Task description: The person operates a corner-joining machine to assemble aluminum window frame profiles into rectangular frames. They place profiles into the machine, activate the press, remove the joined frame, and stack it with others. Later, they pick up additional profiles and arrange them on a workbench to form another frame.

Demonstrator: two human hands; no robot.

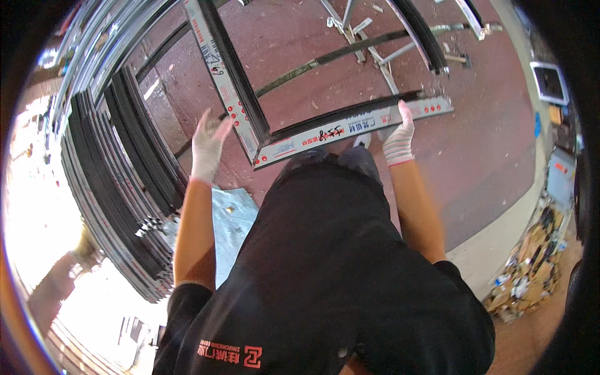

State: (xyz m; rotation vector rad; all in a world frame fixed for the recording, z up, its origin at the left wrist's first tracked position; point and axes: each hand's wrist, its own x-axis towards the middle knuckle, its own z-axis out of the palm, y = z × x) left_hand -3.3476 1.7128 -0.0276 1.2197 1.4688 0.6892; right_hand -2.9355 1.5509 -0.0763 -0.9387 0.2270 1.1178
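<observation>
Two black metal profiles with white printed protective film meet at a mitred corner in front of me. The long profile [215, 65] runs away toward the upper left, and the shorter profile [344, 128] stretches to the right. My right hand [399, 140], in a white glove, grips the shorter profile toward its right end, thumb over the top and the other fingers hidden beneath. Beside the long profile, near the corner, my gloved left hand [208, 147] is raised with its fingers apart. It is slightly blurred, and whether its thumb touches the profile I cannot tell.
Stacked dark profiles [119, 150] stand at the left, with silver lengths [94, 56] beyond. A dark bar [325, 59] crosses metal stands [381, 62]. Another profile [419, 31] and a hammer [459, 59] are at the upper right. Scrap [531, 269] lies lower right.
</observation>
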